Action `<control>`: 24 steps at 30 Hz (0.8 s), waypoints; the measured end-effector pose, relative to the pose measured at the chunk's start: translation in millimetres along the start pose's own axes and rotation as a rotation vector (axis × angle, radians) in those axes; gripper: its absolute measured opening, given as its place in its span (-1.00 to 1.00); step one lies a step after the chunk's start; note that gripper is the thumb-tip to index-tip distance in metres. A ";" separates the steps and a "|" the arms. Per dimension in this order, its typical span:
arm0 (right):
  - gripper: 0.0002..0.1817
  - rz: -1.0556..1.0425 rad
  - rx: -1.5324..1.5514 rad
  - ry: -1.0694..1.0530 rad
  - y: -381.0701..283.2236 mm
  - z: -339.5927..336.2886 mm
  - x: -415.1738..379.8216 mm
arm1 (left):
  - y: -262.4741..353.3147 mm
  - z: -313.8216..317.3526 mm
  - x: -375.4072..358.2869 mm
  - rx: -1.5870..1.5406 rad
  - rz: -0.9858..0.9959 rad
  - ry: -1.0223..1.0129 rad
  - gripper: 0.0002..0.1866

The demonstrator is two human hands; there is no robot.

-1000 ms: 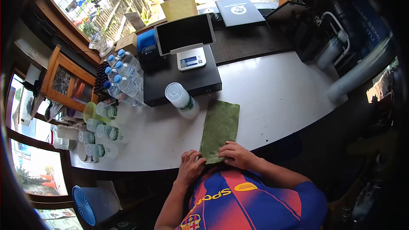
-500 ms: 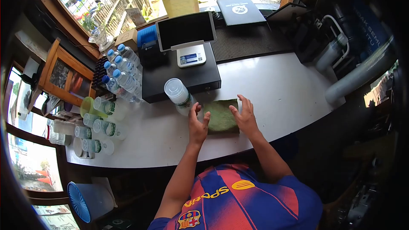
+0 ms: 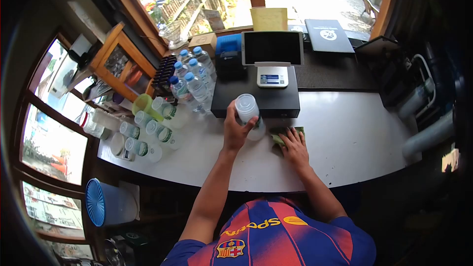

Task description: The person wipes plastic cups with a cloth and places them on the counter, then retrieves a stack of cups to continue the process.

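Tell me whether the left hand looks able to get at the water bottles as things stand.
Probably not straight away: the left hand is wrapped around a clear plastic container, which it would likely have to release first. The water bottles otherwise look reachable past the black box.

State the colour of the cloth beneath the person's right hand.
The cloth is green; it shows best in the head view.

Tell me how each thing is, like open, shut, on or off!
Green cloth: folded or bunched, under the right hand.
Tall plastic cup: gripped by the left hand.
Tablet: screen dark.
Water bottles: caps on.
Black box: shut.
Dark folder: closed.
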State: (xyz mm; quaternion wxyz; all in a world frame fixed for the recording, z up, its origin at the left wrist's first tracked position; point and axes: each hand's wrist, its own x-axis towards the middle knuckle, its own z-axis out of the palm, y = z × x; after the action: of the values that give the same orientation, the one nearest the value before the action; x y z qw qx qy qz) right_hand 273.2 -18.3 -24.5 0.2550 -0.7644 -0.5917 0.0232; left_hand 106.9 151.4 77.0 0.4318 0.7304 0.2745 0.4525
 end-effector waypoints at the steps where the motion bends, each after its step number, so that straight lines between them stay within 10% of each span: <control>1: -0.55 0.001 0.035 0.051 2.5 -1.5 -2.2 | 3.1 -4.6 4.9 0.079 -0.028 0.000 -0.24; 3: -0.57 0.313 1.217 0.043 21.3 7.9 -3.2 | 13.8 -12.2 14.1 0.099 0.019 -0.022 -0.28; 8: -0.41 0.554 1.940 0.172 19.8 -54.8 -19.2 | 36.7 -24.8 27.5 0.056 0.037 -0.033 -0.29; 15: -0.41 0.324 2.063 0.382 22.1 -124.2 -23.7 | 79.2 -42.1 46.3 -0.206 0.034 -0.043 -0.27; 22: -0.27 -0.472 2.165 0.306 -34.5 -183.1 2.2 | 152.6 -51.1 46.7 -0.275 0.492 0.275 -0.01; 24: -0.17 -0.273 1.812 0.396 -79.5 -173.6 10.0 | 168.9 -30.9 18.9 -0.363 0.464 0.241 0.06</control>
State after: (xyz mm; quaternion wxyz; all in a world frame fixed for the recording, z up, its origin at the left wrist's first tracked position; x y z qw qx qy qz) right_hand 263.7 -58.6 162.2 0.8498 -0.1883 -0.3787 0.3146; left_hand 89.2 97.8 240.2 0.4047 0.6257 0.0644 0.6637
